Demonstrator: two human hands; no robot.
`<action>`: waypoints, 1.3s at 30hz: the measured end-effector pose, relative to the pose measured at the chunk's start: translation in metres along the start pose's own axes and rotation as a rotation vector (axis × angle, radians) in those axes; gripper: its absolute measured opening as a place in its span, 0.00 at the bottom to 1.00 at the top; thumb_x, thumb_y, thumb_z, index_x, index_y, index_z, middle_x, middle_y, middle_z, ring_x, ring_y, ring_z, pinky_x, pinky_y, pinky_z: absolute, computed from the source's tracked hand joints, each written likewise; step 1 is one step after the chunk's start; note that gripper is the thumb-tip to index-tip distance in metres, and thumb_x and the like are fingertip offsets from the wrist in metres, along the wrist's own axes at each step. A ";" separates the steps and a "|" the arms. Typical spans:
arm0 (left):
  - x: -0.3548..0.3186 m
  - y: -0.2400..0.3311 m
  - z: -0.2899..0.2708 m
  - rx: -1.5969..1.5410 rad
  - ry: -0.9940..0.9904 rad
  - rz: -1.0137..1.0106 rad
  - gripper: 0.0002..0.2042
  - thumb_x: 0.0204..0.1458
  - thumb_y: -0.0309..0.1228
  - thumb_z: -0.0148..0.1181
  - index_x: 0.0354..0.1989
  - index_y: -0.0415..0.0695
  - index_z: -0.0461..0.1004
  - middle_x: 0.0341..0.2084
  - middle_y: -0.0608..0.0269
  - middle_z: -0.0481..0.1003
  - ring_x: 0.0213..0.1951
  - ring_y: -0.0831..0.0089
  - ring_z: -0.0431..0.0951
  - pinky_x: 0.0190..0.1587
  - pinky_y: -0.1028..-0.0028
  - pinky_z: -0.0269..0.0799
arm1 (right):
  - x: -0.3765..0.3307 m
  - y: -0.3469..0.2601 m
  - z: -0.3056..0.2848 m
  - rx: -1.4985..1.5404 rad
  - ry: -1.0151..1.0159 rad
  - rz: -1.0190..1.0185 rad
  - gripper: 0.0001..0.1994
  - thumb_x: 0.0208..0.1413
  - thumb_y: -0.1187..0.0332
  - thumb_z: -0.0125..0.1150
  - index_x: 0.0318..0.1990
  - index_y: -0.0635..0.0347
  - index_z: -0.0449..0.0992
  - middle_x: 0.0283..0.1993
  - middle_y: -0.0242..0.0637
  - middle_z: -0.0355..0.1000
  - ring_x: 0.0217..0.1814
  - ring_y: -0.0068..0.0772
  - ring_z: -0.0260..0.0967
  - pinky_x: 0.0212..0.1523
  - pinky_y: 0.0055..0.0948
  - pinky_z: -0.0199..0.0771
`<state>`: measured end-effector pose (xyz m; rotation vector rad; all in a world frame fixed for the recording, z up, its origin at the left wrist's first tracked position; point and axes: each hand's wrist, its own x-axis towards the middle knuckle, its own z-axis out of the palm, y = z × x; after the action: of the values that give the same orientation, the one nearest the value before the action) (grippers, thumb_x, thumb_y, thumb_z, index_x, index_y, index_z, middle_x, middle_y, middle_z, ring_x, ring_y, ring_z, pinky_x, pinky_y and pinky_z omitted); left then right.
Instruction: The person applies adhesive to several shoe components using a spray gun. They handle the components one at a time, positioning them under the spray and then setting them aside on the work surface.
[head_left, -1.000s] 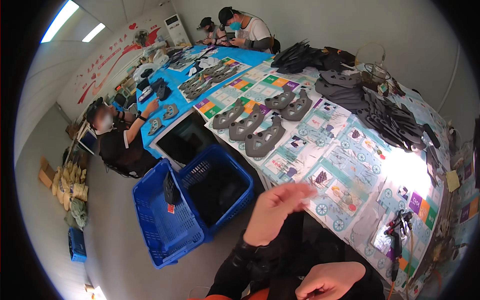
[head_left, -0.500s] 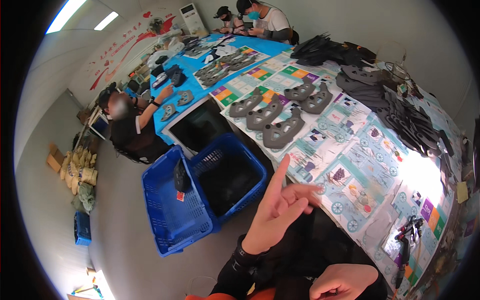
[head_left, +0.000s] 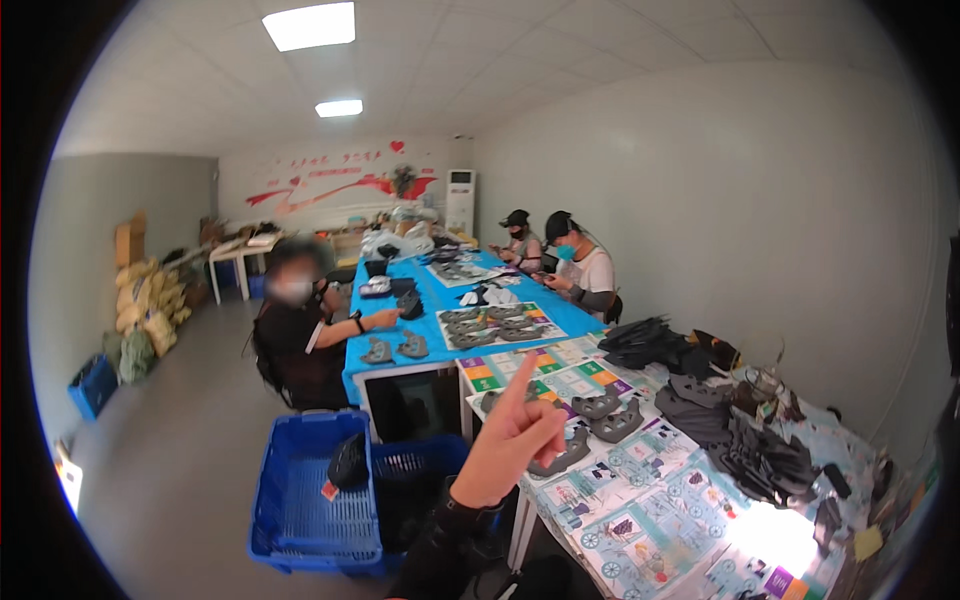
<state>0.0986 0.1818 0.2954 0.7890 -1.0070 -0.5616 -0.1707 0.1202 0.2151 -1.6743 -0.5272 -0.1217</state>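
My left hand point(head_left: 508, 446) is raised in front of the near end of the table, index finger stretched out and pointing away, the other fingers loosely curled. I see nothing held in it. Several dark grey curved pieces with cut-out holes lie just beyond and beside it, one of them a curved grey piece point(head_left: 617, 423). The hand covers part of this group. A dark band point(head_left: 458, 512) circles my left wrist. My right hand is out of view.
Blue plastic baskets point(head_left: 262, 500) stand left of the patterned table cover point(head_left: 640, 490). Stacked dark pieces point(head_left: 755, 455) lie at the right. A seated person point(head_left: 295, 330) works at the left of the blue-covered table point(head_left: 450, 372); two people point(head_left: 590, 270) sit at its far right.
My view has tilted up toward the room. My left hand keeps its index finger stretched out, with the other fingers more curled. My right hand has left the picture.
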 end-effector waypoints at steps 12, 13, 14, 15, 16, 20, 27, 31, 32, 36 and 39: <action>-0.116 0.035 -0.039 -0.237 -0.350 0.336 0.33 0.70 0.33 0.61 0.81 0.43 0.57 0.23 0.66 0.76 0.21 0.77 0.75 0.23 0.74 0.68 | 0.021 0.009 -0.002 0.072 -0.172 -0.085 0.06 0.62 0.78 0.68 0.34 0.69 0.77 0.26 0.46 0.75 0.24 0.47 0.74 0.24 0.40 0.66; -0.096 0.039 -0.038 -0.187 -0.153 0.250 0.33 0.70 0.34 0.61 0.81 0.42 0.57 0.22 0.66 0.76 0.20 0.77 0.75 0.22 0.73 0.68 | 0.027 0.011 -0.002 0.063 -0.152 -0.085 0.06 0.62 0.78 0.68 0.34 0.69 0.77 0.26 0.46 0.75 0.24 0.47 0.74 0.25 0.40 0.67; -0.074 0.048 -0.032 -0.071 0.045 0.165 0.40 0.70 0.27 0.60 0.85 0.41 0.43 0.19 0.69 0.72 0.19 0.82 0.70 0.22 0.77 0.64 | 0.030 0.013 -0.002 0.077 -0.183 -0.096 0.06 0.61 0.78 0.69 0.33 0.69 0.77 0.27 0.46 0.76 0.24 0.46 0.75 0.25 0.39 0.69; -0.055 0.041 -0.035 0.050 0.168 0.199 0.40 0.71 0.24 0.57 0.85 0.42 0.40 0.19 0.71 0.70 0.20 0.84 0.68 0.24 0.79 0.64 | 0.033 0.013 0.002 0.113 -0.188 -0.081 0.06 0.61 0.78 0.69 0.33 0.69 0.77 0.27 0.46 0.76 0.24 0.46 0.75 0.25 0.39 0.69; -0.040 0.025 -0.042 0.071 0.194 0.266 0.39 0.71 0.23 0.55 0.85 0.40 0.39 0.21 0.68 0.70 0.17 0.81 0.65 0.23 0.78 0.61 | 0.036 0.012 0.005 0.131 -0.180 -0.095 0.06 0.61 0.78 0.69 0.33 0.69 0.78 0.27 0.46 0.76 0.24 0.46 0.75 0.26 0.40 0.69; -0.065 0.017 -0.052 0.132 -0.211 0.138 0.07 0.69 0.27 0.61 0.49 0.38 0.76 0.28 0.61 0.79 0.25 0.78 0.73 0.27 0.76 0.68 | 0.044 0.019 -0.001 0.191 -0.043 -0.121 0.08 0.62 0.74 0.70 0.33 0.68 0.78 0.30 0.46 0.75 0.34 0.45 0.75 0.36 0.41 0.72; -0.107 0.022 -0.088 -0.242 -0.856 0.410 0.14 0.65 0.39 0.64 0.31 0.42 0.82 0.21 0.58 0.77 0.21 0.64 0.80 0.21 0.68 0.68 | 0.054 0.030 -0.022 0.401 0.225 0.304 0.12 0.70 0.72 0.63 0.31 0.62 0.71 0.39 0.46 0.74 0.37 0.38 0.69 0.40 0.34 0.68; -0.117 0.023 -0.071 -0.107 -0.662 0.398 0.19 0.67 0.39 0.65 0.24 0.40 0.81 0.15 0.63 0.74 0.14 0.74 0.74 0.16 0.77 0.56 | 0.063 0.052 -0.027 0.627 0.293 0.124 0.06 0.61 0.79 0.58 0.30 0.68 0.74 0.38 0.52 0.74 0.39 0.42 0.70 0.44 0.38 0.70; -0.108 0.017 -0.068 -0.165 -0.711 0.377 0.18 0.67 0.37 0.65 0.26 0.39 0.81 0.17 0.61 0.75 0.16 0.72 0.75 0.17 0.76 0.59 | 0.059 0.053 -0.030 0.667 0.322 0.086 0.06 0.61 0.78 0.58 0.31 0.67 0.74 0.38 0.51 0.75 0.39 0.43 0.71 0.43 0.39 0.70; -0.090 -0.004 -0.056 -0.289 -0.708 0.256 0.14 0.66 0.33 0.65 0.30 0.35 0.81 0.21 0.57 0.79 0.18 0.67 0.78 0.20 0.72 0.68 | 0.057 0.060 -0.055 0.732 0.189 -0.267 0.07 0.62 0.71 0.58 0.33 0.65 0.76 0.38 0.50 0.77 0.38 0.46 0.72 0.43 0.45 0.72; -0.093 -0.031 -0.061 -0.266 -0.742 0.211 0.14 0.69 0.31 0.60 0.36 0.32 0.81 0.27 0.51 0.80 0.23 0.59 0.81 0.23 0.66 0.74 | 0.034 0.074 -0.045 1.010 0.113 -0.680 0.12 0.65 0.63 0.57 0.32 0.61 0.76 0.35 0.45 0.78 0.36 0.46 0.77 0.39 0.53 0.76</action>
<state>0.1110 0.2503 0.2035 0.2161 -1.6294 -0.8071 -0.1005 0.0798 0.1688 -0.4646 -0.8690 -0.3696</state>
